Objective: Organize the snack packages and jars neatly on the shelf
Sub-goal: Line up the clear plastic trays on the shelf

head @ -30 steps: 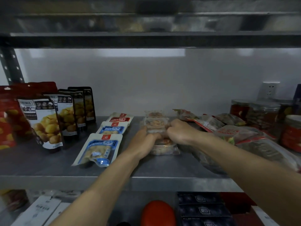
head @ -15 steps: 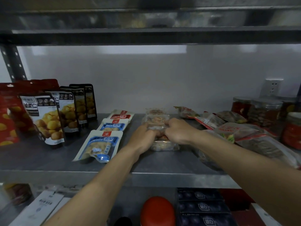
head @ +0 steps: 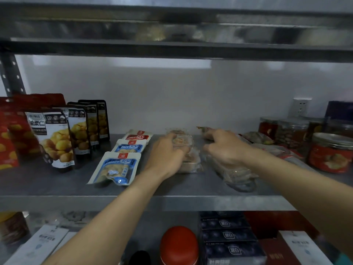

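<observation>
The clear packs (head: 189,161) lie stacked at mid-shelf, well back from the shelf's (head: 57,188) front edge, with a bare strip of metal in front of them. The left hand (head: 166,153) grips the stack from its left side, fingers curled over the top pack. Just right of the stack, the right hand (head: 223,148) hangs apart from it over a clear bag (head: 236,176), fingers loosely curled. Whether it holds the bag cannot be told. The bag's near end lies closer to the front edge than the stack does.

Left of the stack, three flat pouches (head: 116,167) run in a row from front to back, and the left wrist fills the narrow gap between them and the stack. Further left stand the chestnut pouches (head: 55,138), upright in a line, with bare shelf in front of them. Right of the stack, beyond the bag, loose packets (head: 257,137) lie in a heap. The jars (head: 330,152) stand past them at the far right.
</observation>
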